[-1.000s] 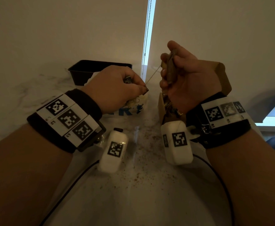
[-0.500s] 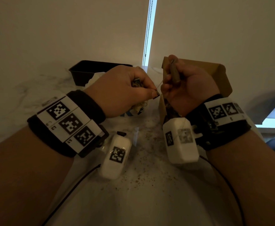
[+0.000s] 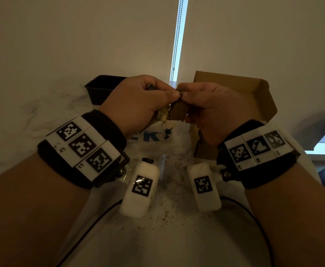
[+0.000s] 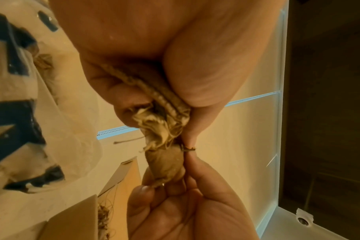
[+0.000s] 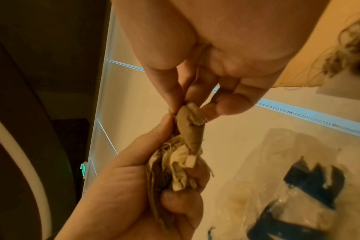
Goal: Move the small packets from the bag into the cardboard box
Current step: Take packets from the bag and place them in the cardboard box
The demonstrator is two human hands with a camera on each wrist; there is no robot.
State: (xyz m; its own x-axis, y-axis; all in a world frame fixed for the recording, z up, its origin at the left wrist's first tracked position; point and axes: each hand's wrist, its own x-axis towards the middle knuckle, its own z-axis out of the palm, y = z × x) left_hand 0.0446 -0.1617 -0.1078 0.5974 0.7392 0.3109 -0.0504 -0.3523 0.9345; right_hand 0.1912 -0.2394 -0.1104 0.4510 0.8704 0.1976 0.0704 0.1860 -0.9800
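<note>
My left hand (image 3: 167, 96) grips a crumpled bunch of small pale packets (image 4: 164, 116) with tangled strings. My right hand (image 3: 183, 93) pinches one brown packet (image 3: 179, 112) that hangs against that bunch; its fingertips (image 5: 195, 95) close on the packet's top end (image 5: 189, 128). A thin string (image 4: 187, 149) ties the packet to the bunch. Both hands meet in the air, thumbs almost touching. The open cardboard box (image 3: 234, 93) stands just behind my right hand, with stringy packets inside (image 4: 103, 216). The clear plastic bag with blue print (image 3: 154, 137) lies below the hands.
A black tray (image 3: 103, 89) sits at the back left by the wall. Dark crumbs speckle the white marble tabletop (image 3: 167, 218) in front of me. A blind's bead chain (image 3: 177, 45) hangs behind the hands. Black cables trail from both wrist cameras.
My right hand came down from its raised position and moved left to meet the left hand. The string stretched between them has gone slack and the brown packet now touches the bunch.
</note>
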